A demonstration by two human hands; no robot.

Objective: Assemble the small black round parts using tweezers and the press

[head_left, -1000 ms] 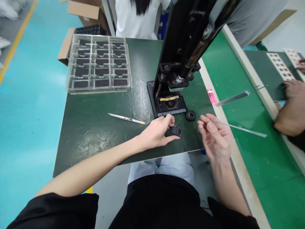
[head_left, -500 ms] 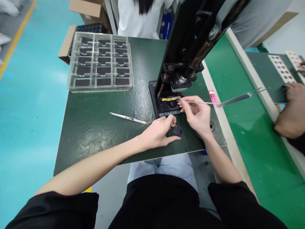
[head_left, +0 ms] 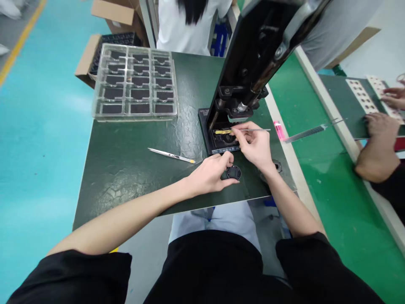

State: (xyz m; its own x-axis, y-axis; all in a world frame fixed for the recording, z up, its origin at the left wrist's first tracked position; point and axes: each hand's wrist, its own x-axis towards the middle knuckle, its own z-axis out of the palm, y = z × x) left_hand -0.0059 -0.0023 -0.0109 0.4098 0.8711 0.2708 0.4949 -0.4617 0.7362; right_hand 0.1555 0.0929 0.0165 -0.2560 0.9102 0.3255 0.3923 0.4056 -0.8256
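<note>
My left hand (head_left: 212, 173) rests on the table in front of the press, closed around a round black part (head_left: 234, 172) between thumb and fingers. My right hand (head_left: 255, 145) is at the press base (head_left: 226, 150), its fingertips pinching a thin metal rod (head_left: 262, 129) that points out to the right. Just left of those fingertips, a yellow strip (head_left: 223, 132) lies across the black fixture of the base. The rod's working end is hidden by my fingers. Above this hangs the head of the black hand press (head_left: 242, 110).
A clear tray (head_left: 134, 119) of dark rectangular pieces stands back left. Left of my hand lies a slim pointed tool (head_left: 171, 155). Another black ring part (head_left: 277, 166) sits by my right wrist. A pink tube (head_left: 279, 131) and a metal strip (head_left: 305, 133) lie right. Co-worker's hands (head_left: 381, 126) work far right.
My right hand has shifted slightly left and up over the fixture, and less of the rod shows on its right. My left hand stays on the round black part.
</note>
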